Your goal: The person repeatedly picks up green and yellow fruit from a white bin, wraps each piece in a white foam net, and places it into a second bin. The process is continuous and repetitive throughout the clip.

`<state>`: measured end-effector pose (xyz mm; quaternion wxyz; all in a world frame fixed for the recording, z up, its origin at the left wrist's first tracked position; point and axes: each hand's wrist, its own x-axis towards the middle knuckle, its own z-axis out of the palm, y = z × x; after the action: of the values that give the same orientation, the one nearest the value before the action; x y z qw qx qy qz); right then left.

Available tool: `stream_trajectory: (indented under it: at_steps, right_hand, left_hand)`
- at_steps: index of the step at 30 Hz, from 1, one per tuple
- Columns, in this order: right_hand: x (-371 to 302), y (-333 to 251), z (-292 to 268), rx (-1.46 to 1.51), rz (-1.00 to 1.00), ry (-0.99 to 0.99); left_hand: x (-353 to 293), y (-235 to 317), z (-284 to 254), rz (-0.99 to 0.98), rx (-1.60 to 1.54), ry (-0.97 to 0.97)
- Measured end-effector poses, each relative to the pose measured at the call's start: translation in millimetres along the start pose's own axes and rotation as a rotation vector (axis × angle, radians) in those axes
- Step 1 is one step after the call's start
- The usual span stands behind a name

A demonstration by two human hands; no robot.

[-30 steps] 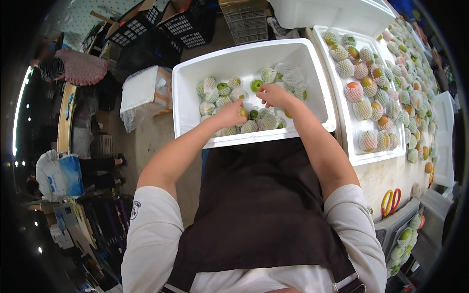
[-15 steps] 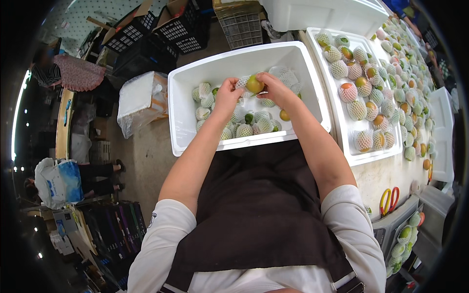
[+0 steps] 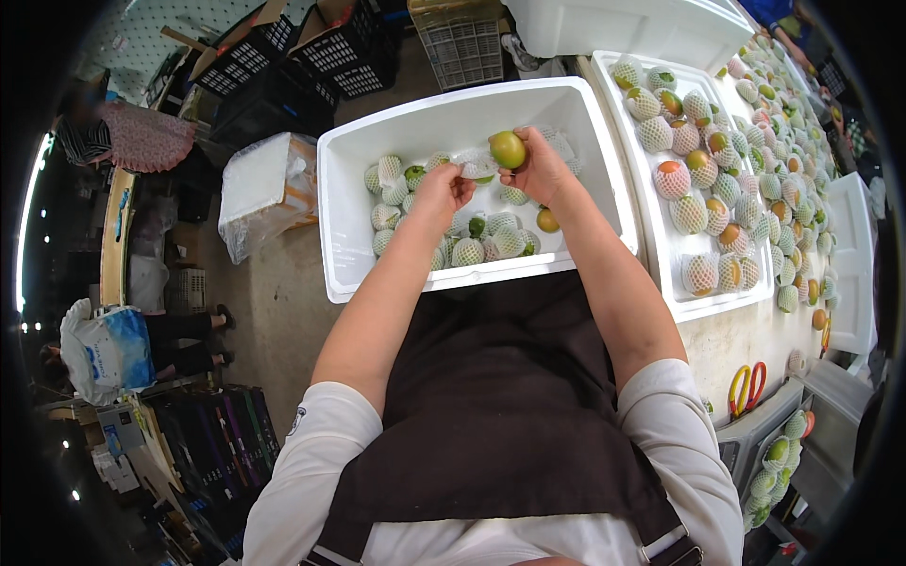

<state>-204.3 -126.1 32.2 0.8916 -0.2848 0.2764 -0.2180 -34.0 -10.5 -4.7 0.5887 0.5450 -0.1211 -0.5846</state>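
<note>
Fruit (image 3: 508, 149), bare and yellow-green, sits grasped in the fingers of your right hand (image 3: 542, 174) over the far middle of the foam box (image 3: 444, 115), while your left hand (image 3: 444, 195) pinches a pale net sleeve (image 3: 478, 164) just left of it. You seem to be handling fruit and sleeve separately, which calls for a gentle hold on both; your fingers hide the fruit's right side, and the sleeve's outline is hard to make out.

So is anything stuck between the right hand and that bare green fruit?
No, nothing visible: the right hand holds the bare fruit directly. The white netting is pinched in the left hand, on the fruit's left, not between them.
</note>
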Motion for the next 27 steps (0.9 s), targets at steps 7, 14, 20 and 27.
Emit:
stream_trajectory:
  at_steps: [7,14,20,27]
  right_hand:
    - [2,2,-2,-0.077,0.000,0.069]
    - [4,1,-8,0.034,0.002,0.014]
    - [0,-1,-2,-0.019,0.007,0.028]
    - [-5,5,10,-0.325,0.078,0.094]
  left_hand:
    - [-21,23,19,-0.053,-0.557,-0.277]
    - [-22,19,21,-0.110,-0.428,-0.311]
    - [-15,16,10,-0.093,-0.423,-0.340]
    - [-14,17,7,0.048,-0.588,-0.284]
